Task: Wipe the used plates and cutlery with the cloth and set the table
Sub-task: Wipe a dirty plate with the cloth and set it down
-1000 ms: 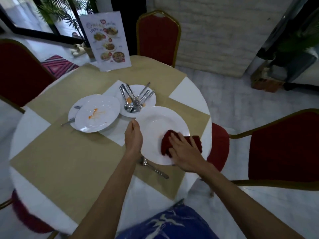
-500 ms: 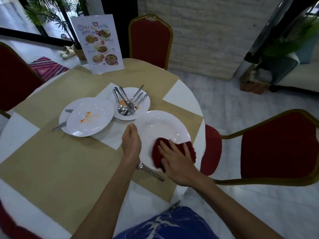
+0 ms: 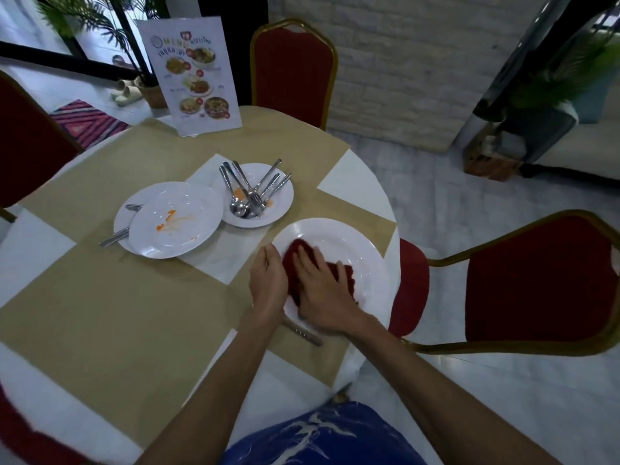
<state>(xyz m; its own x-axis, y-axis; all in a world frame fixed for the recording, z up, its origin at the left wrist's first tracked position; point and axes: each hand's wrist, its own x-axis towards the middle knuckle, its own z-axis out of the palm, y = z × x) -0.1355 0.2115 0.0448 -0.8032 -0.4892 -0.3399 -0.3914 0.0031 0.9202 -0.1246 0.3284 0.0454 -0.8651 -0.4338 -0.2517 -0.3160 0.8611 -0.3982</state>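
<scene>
A large white plate (image 3: 349,243) lies at the table's right edge. My right hand (image 3: 322,293) presses a dark red cloth (image 3: 342,273) flat onto its left half. My left hand (image 3: 268,280) holds the plate's left rim, fingers curled. A metal handle (image 3: 303,333) pokes out from under the plate below my hands. Two stacked white plates (image 3: 174,219) smeared with orange sauce sit to the left, with cutlery wedged between them. Behind the large plate, a smaller plate (image 3: 278,193) holds several spoons and forks (image 3: 250,193).
A standing menu card (image 3: 191,75) is at the table's far side. Red chairs with gold frames stand around the table: far (image 3: 292,68), right (image 3: 536,280), left (image 3: 27,142). The round table (image 3: 100,313) has beige mats over white cloth.
My right hand has slid the red cloth leftward across the plate, toward my left hand. My left hand stays on the rim. The view has shifted slightly.
</scene>
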